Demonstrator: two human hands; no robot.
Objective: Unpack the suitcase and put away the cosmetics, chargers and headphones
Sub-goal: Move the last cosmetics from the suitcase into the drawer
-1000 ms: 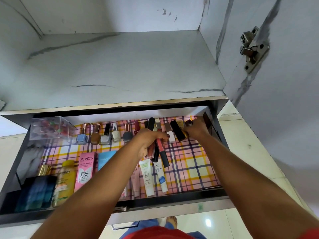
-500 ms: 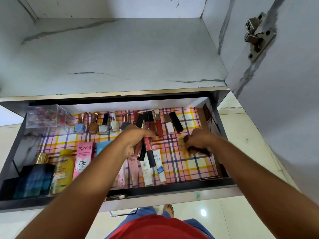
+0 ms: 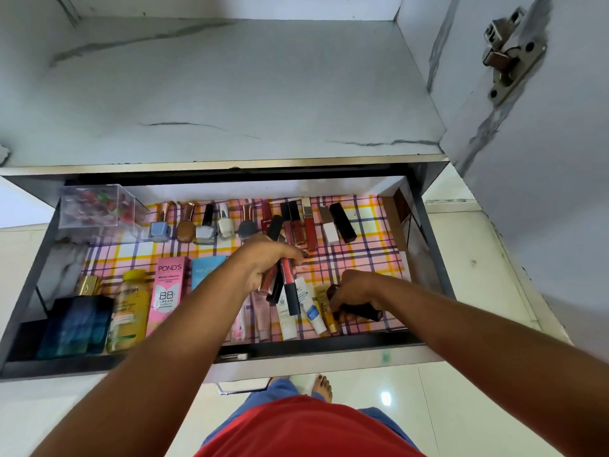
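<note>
An open drawer (image 3: pixel 329 343) lined with pink checked paper holds cosmetics. My left hand (image 3: pixel 267 262) hovers over its middle, shut on a bundle of lip gloss tubes (image 3: pixel 288 282), red and black. My right hand (image 3: pixel 354 293) is low at the front right, shut on a dark lipstick tube (image 3: pixel 362 315) lying flat beside a yellow tube (image 3: pixel 324 308). Nail polish bottles (image 3: pixel 204 225) and lipsticks (image 3: pixel 341 222) stand in a row along the back. Small cream tubes (image 3: pixel 286 319) lie at the front middle.
A clear box (image 3: pixel 95 209) sits at the drawer's back left. A blue case (image 3: pixel 74 328), a yellow bottle (image 3: pixel 130 308) and a pink Pond's box (image 3: pixel 168 288) fill the front left. A marble shelf (image 3: pixel 230 94) lies above, an open cabinet door (image 3: pixel 543 143) at right.
My right hand came from the back row down to the drawer's front right, carrying the dark tube to beside the yellow tube. My left hand kept its bundle and barely moved.
</note>
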